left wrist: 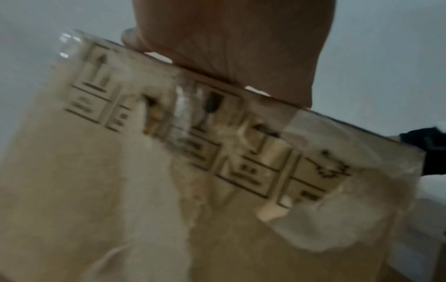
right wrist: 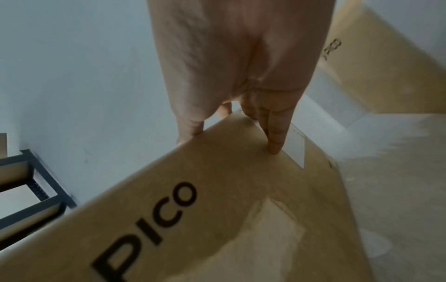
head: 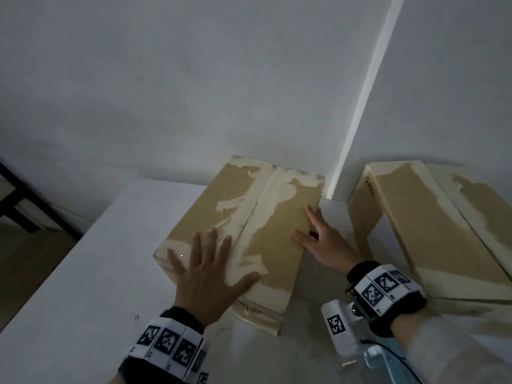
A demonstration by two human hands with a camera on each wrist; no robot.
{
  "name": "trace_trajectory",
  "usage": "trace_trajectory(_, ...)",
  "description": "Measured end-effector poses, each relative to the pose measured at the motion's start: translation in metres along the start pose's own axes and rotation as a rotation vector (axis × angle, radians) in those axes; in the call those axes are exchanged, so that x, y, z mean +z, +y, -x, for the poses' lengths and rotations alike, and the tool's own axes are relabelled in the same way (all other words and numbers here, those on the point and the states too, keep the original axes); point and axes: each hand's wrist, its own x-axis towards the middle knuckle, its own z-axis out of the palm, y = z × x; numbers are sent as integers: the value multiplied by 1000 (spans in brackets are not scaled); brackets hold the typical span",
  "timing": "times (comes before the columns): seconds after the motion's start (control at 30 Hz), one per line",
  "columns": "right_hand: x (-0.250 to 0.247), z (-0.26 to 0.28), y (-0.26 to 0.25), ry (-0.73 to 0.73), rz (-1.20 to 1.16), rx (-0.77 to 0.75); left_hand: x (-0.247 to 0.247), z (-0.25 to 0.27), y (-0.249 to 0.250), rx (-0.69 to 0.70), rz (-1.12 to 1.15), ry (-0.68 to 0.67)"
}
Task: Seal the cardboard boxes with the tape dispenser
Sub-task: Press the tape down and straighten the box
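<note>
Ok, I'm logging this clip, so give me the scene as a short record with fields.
surface: white table
near box: cardboard, flaps closed
second box: to the right of it, apart
left hand: flat on near box top, fingers spread
right hand: straight fingers on near box's right edge
tape dispenser: partly visible under right wrist, not held

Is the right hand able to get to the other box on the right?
Probably yes. The right hand rests against the middle box, and only bare table lies between it and the second box.
</note>
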Motion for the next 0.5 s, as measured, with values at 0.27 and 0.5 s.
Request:
trace_trajectory(0.27, 58, -31, -36, -137, -238, -23, -2, -25, -35, -202, 66, 55)
trace_trajectory(0.5, 110, -74, -92, -201, -150, -51, -25, -47, -119, -287, 47, 22)
